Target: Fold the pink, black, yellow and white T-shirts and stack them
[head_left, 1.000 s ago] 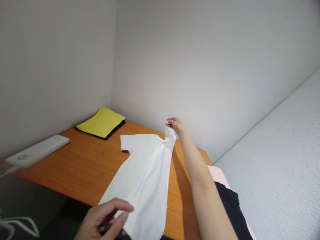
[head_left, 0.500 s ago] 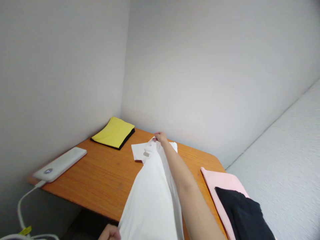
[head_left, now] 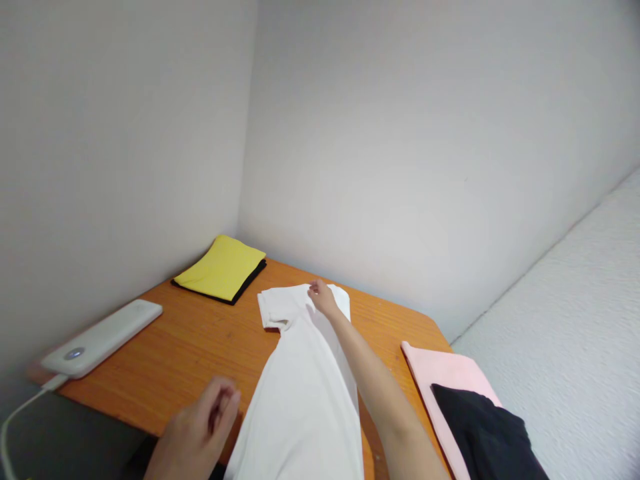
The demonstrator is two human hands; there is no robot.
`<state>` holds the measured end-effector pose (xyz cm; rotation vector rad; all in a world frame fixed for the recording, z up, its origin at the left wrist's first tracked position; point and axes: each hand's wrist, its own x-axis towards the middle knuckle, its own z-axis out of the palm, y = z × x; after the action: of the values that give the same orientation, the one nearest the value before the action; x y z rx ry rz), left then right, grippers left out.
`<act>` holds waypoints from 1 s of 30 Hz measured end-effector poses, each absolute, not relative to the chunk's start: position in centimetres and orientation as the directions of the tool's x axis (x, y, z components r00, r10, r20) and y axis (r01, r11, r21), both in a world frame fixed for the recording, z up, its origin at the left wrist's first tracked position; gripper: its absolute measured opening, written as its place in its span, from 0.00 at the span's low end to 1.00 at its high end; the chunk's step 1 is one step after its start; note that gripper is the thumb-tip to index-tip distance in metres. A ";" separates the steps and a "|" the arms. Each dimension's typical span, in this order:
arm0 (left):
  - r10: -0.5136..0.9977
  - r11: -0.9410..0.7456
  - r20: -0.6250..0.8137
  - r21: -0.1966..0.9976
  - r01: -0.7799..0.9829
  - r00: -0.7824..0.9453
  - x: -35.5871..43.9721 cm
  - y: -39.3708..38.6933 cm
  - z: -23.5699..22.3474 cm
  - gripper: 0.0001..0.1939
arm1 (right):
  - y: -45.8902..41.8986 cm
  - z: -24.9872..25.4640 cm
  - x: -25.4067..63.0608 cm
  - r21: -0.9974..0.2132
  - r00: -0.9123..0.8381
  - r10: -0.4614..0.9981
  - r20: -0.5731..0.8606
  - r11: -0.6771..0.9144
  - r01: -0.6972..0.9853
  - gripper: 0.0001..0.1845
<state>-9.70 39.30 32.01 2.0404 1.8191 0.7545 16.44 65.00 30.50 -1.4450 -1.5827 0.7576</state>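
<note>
A white T-shirt (head_left: 305, 400) lies lengthwise over the table, its short sleeve (head_left: 277, 307) out to the left and its lower end running off the bottom of the view. My right hand (head_left: 320, 297) is at the far end near the neckline, fingers curled together on the cloth; the fingertips are small and partly hidden. To the left of the shirt's near part, my left hand (head_left: 197, 427) hovers over the table's front edge. Its fingers are loosely curled towards the thumb, with nothing visible in them, apart from the shirt.
A yellow folded cloth (head_left: 223, 270) lies over a black one at the back left of the wooden table (head_left: 210, 353). A white power bank (head_left: 105, 340) with a cable sits at the left edge. Pink cloth (head_left: 445, 370) and black cloth (head_left: 487, 427) lie at right. Walls enclose the back.
My left hand has let go of the shirt's near edge and risen into view. My right hand has lowered slightly; the shirt's far end now lies flatter and its inner label is covered.
</note>
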 end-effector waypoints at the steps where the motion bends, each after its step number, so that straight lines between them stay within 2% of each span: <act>1: 0.976 -0.162 0.205 0.497 0.853 0.066 -8.9 41.4 33.3 0.16 | 64.4 29.7 17.1 -0.841 0.020 0.983 0.185 0.148 0.521 0.23; 4: 0.965 -0.183 0.233 0.268 0.946 0.121 -6.5 49.0 35.8 0.18 | 62.3 27.4 18.1 -0.769 -0.004 0.985 0.171 0.136 0.624 0.31; 6: 0.977 -0.105 0.201 0.155 0.982 0.072 -5.3 54.5 36.3 0.20 | 61.0 26.1 18.0 -0.713 -0.037 0.989 0.141 0.128 0.690 0.40; 9: 0.983 0.003 0.181 0.098 0.995 -0.021 -4.2 61.2 35.8 0.26 | 59.7 25.0 17.3 -0.555 -0.084 0.993 0.086 0.118 0.823 0.53; 11: 0.981 0.053 0.183 0.066 0.996 -0.064 -4.0 64.0 35.1 0.31 | 59.2 24.8 16.9 -0.461 -0.080 0.994 0.069 0.103 0.881 0.57; 13: 0.979 0.074 0.188 0.040 0.996 -0.080 -4.1 65.7 34.3 0.34 | 59.0 24.9 16.7 -0.436 -0.061 0.995 0.075 0.088 0.896 0.59; 15: 0.982 0.062 0.179 0.027 0.998 -0.066 -4.3 66.6 33.8 0.32 | 58.9 25.0 16.6 -0.437 -0.055 0.995 0.087 0.088 0.895 0.60; 19: 0.996 0.009 0.089 0.067 0.998 -0.015 -4.8 68.8 34.6 0.18 | 59.0 24.8 16.8 -0.456 -0.048 0.993 0.111 0.094 0.885 0.60; 21: 0.998 -0.013 0.057 0.113 0.994 0.007 -4.2 70.2 35.8 0.15 | 59.1 24.6 16.9 -0.470 -0.041 0.992 0.122 0.094 0.878 0.60; 26: 0.983 -0.184 0.040 0.289 0.939 0.180 1.3 71.6 37.6 0.19 | 58.6 25.1 16.9 -0.499 -0.039 0.984 0.175 0.123 0.858 0.58; 30: 0.906 -0.407 0.058 0.393 0.824 0.420 5.2 69.0 35.8 0.23 | 56.0 25.9 15.8 -0.539 -0.093 0.980 0.176 0.175 0.824 0.47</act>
<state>5.24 69.03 35.78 2.3742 1.4966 0.3782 15.82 56.05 25.94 -1.6941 -1.9643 0.4172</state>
